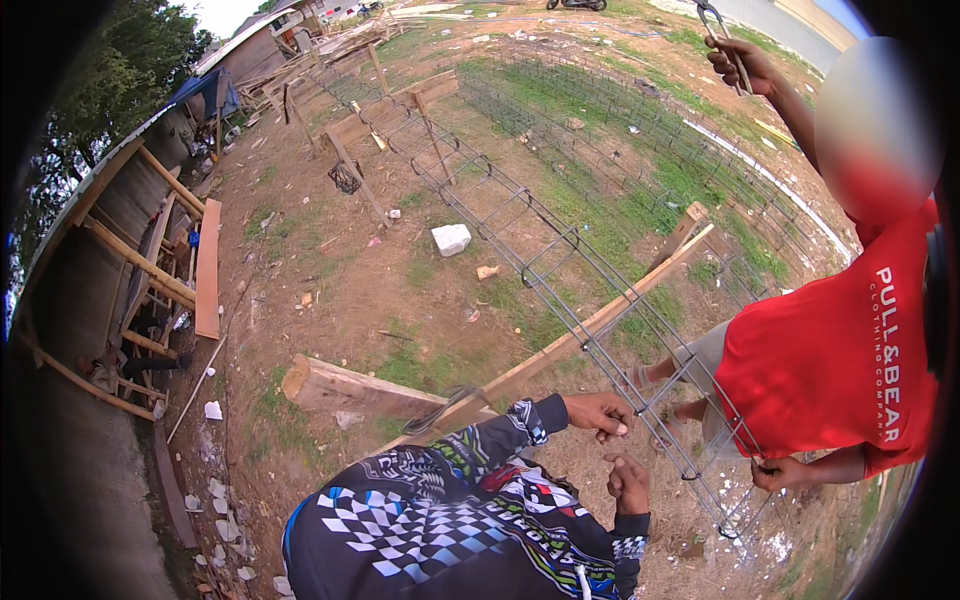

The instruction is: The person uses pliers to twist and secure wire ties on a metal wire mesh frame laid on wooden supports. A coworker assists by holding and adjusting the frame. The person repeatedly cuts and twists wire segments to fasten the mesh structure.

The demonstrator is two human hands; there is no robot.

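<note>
Long dark steel-bar cage (550, 253) runs diagonally before me, over a pale wooden beam (560, 345). My left hand (598, 413), fingers curled together, sits just beside its near part; my right hand (628, 482), fingers bent, nearby. Can't tell if either grips anything. Red-shirted co-worker (820, 340) touches cage, raises metal pincers (741, 70).

Bright, soft daylight out here
White sky (228, 14) glares, the lean-to (85, 335) sits dim, edges bow into black, and blur veils the co-worker's head (876, 130).
</note>
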